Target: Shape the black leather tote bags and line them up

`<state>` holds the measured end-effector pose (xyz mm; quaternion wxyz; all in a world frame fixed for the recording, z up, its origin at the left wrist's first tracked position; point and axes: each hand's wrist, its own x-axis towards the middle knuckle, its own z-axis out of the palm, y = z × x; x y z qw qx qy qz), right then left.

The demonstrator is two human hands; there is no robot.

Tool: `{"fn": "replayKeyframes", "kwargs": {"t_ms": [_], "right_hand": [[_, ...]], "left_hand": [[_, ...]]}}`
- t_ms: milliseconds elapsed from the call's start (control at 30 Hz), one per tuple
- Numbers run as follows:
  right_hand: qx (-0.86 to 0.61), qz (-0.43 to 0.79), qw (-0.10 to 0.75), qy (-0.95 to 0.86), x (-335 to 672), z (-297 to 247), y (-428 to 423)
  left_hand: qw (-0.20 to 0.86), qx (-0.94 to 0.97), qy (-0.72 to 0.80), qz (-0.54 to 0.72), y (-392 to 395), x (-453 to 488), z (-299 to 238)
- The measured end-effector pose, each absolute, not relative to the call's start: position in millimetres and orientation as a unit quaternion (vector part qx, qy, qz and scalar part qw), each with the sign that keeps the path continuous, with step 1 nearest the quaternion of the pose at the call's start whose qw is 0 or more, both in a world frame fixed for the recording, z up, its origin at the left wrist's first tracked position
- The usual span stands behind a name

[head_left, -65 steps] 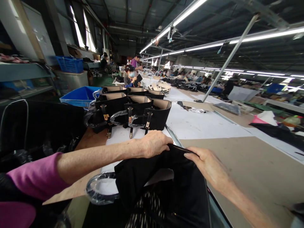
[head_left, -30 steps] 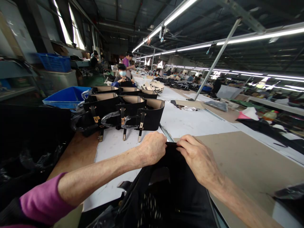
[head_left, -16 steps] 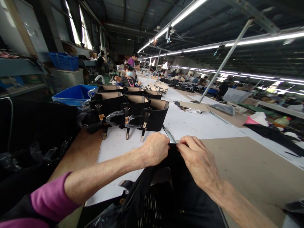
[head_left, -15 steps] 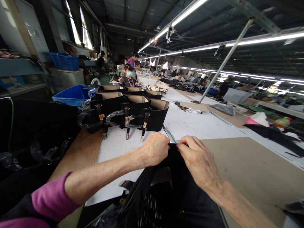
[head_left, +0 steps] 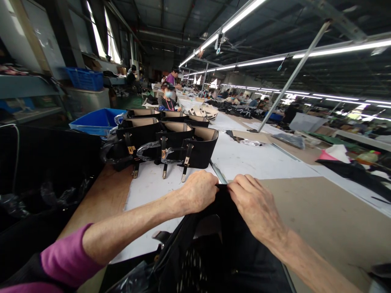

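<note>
A black handbag [head_left: 244, 240] fills the lower middle of the view, its far edge raised between my hands. My left hand [head_left: 200, 193] is closed on that edge, knuckles up. Just to the right, my right hand [head_left: 255, 199] pinches the same edge between thumb and fingers, a short gap away from the left. The bag's inside is dark, and a patterned patch shows low in it. Some clear plastic wrap [head_left: 137, 278] lies at its lower left. My fingertips are partly hidden behind the edge.
Several black handbags [head_left: 200, 150] with tan insides stand in rows beyond my left hand. White paper [head_left: 244, 158] and brown board [head_left: 330, 211] cover the table. Behind the bags are a blue bin [head_left: 94, 118] and a seated person [head_left: 168, 101]. A slanted metal post [head_left: 293, 77] rises at right.
Both hands keep their grip on the bag's edge, almost unmoved. The seated person's raised hands have come down. The view has shifted very slightly.
</note>
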<state>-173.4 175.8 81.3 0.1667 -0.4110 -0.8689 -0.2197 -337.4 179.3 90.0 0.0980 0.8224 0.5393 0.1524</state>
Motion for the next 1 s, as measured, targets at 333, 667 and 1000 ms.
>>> {"fn": "replayKeyframes", "kwargs": {"t_ms": [333,667,1000], "right_hand": [[-0.401,-0.230,0.156,-0.873,-174.7,78.6,179.4],[-0.362,-0.253,0.149,-0.885,-180.3,75.7,177.5],[-0.386,-0.219,0.184,-0.877,-173.8,75.1,184.3]], "left_hand": [[0.093,0.818,0.541,0.172,179.1,-339.4,86.3],[0.105,0.805,0.563,0.154,178.3,-340.1,89.7],[0.079,0.836,0.526,0.137,178.6,-343.8,87.2]]}}
